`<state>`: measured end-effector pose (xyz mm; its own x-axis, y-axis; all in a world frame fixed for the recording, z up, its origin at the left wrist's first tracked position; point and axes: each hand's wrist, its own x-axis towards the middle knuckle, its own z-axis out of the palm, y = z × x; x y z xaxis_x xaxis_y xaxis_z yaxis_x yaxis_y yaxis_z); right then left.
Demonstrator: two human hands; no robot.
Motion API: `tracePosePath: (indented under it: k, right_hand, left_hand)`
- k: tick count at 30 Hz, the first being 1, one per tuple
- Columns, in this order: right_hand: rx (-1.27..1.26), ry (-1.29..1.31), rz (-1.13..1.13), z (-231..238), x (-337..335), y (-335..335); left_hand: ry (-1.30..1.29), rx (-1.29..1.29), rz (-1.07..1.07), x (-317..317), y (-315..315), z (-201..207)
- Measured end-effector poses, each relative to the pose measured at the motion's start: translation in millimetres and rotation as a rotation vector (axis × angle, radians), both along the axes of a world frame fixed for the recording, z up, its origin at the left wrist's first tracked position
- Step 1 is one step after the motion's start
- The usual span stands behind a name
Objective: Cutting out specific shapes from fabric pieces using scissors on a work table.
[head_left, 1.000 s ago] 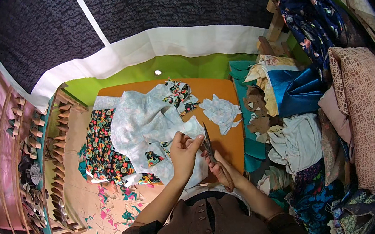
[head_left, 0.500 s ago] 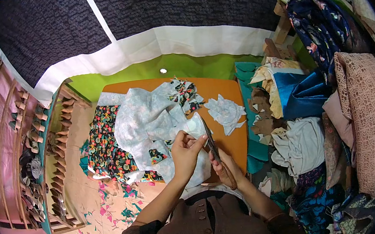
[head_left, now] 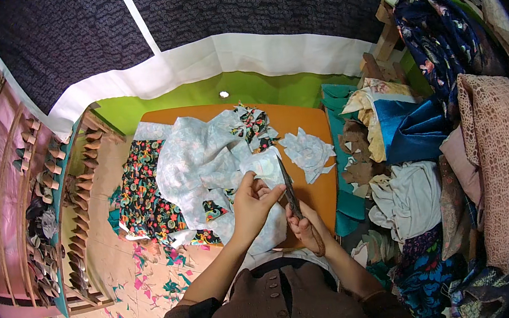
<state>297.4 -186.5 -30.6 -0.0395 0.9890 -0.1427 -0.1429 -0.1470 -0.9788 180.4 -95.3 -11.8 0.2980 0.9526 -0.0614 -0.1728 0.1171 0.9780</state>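
Observation:
In front of me, my left hand (head_left: 252,207) pinches the near edge of a small pale piece of fabric (head_left: 266,165) between thumb and fingers. A pair of dark scissors (head_left: 291,195) is in my right hand (head_left: 308,228), its blades pointing away from me along the right edge of that piece. I cannot make out whether the blades are parted. Left of my hands, a large crumpled pale cloth (head_left: 188,157) lies over black flowered fabric (head_left: 141,194). A loose pile of pale cut pieces (head_left: 308,155) rests on the orange table (head_left: 316,114) to the right.
Black flowered scraps (head_left: 256,126) lie at the table's far side. Folded and heaped fabrics (head_left: 406,195) crowd the right. A rack of wooden shoe lasts (head_left: 83,197) stands to the left, and coloured scraps (head_left: 172,288) litter the floor. Dark patterned curtains (head_left: 263,13) hang beyond.
The pale piece in my left hand now shows broader and flatter beside the blades. My right hand and the scissors have shifted slightly to the right.

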Motion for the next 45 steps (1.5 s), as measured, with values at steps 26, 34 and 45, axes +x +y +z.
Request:
tracePosePath:
  k: [26, 34, 45]
  right_hand:
    - [0.022, 0.093, -0.132, -1, 1, -5]
    - [0.001, 0.099, -0.123, -5, 6, -5]
    - [-0.013, 0.184, -0.118, 5, 7, -3]
  left_hand:
    - [-0.034, 0.032, -0.163, 8, -5, 14]
    - [-0.007, 0.018, -0.18, 9, -3, 10]
    - [0.035, 0.029, -0.207, 9, -3, 10]
